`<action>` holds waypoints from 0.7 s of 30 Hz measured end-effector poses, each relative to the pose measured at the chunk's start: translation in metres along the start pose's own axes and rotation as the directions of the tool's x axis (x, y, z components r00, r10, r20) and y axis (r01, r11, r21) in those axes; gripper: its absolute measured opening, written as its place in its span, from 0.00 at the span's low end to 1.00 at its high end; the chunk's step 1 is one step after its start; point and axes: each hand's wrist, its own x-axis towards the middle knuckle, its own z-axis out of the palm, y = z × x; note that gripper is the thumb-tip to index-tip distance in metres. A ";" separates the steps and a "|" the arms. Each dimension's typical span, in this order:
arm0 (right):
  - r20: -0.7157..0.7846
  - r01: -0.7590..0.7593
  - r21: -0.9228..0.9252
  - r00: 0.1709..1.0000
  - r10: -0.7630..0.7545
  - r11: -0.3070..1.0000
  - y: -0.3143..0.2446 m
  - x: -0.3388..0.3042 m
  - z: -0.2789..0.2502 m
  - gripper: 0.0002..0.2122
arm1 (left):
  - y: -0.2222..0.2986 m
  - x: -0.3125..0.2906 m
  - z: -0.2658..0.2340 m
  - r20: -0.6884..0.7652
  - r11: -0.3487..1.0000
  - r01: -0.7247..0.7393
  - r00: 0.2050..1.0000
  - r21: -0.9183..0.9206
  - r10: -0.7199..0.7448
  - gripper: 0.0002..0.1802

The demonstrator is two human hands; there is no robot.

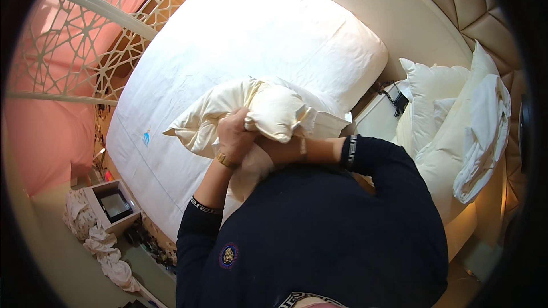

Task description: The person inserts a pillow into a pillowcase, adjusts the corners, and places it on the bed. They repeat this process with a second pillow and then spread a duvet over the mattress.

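A cream pillow (214, 105) is bunched up in front of my body, above the near part of the white-sheeted bed (228, 34). My left hand (235, 134) is closed in a fist on the pillow's gathered fabric, with a gold watch at the wrist. From the right, my right hand (277, 151) reaches in beneath the bunched pillow and crosses behind my left hand. Its fingers are hidden. Below my hands, a pale beige shape is smeared by motion, and I cannot make out what it is.
On the right, several cream pillows (445, 120) and a folded white cloth (485, 137) are piled beside a white bedside surface (374, 117) with a black corded telephone (399, 102). A lattice screen (74, 40) stands at left; crumpled cloth (108, 256) lies near a box (114, 205) below it.
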 end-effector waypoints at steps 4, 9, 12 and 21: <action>0.104 0.457 -0.391 0.884 -0.455 0.799 0.010 -0.032 -0.022 0.16 | -0.062 -0.026 -0.009 -0.144 0.849 0.059 0.977 -0.525 -0.157 0.09; -0.532 -0.240 -0.311 0.846 0.041 0.920 0.003 -0.059 0.004 0.17 | -0.049 -0.028 -0.043 -0.122 0.652 0.129 0.938 -0.747 -0.325 0.07; -0.727 -0.401 -0.229 0.676 0.118 0.887 -0.008 -0.031 0.019 0.21 | -0.005 -0.025 -0.058 -0.143 0.569 0.075 0.933 -0.819 -0.330 0.06; -0.731 -0.311 0.232 0.569 0.376 0.922 -0.027 -0.050 -0.045 0.10 | 0.009 -0.088 -0.166 -0.386 0.528 -0.147 0.842 -0.836 -0.376 0.11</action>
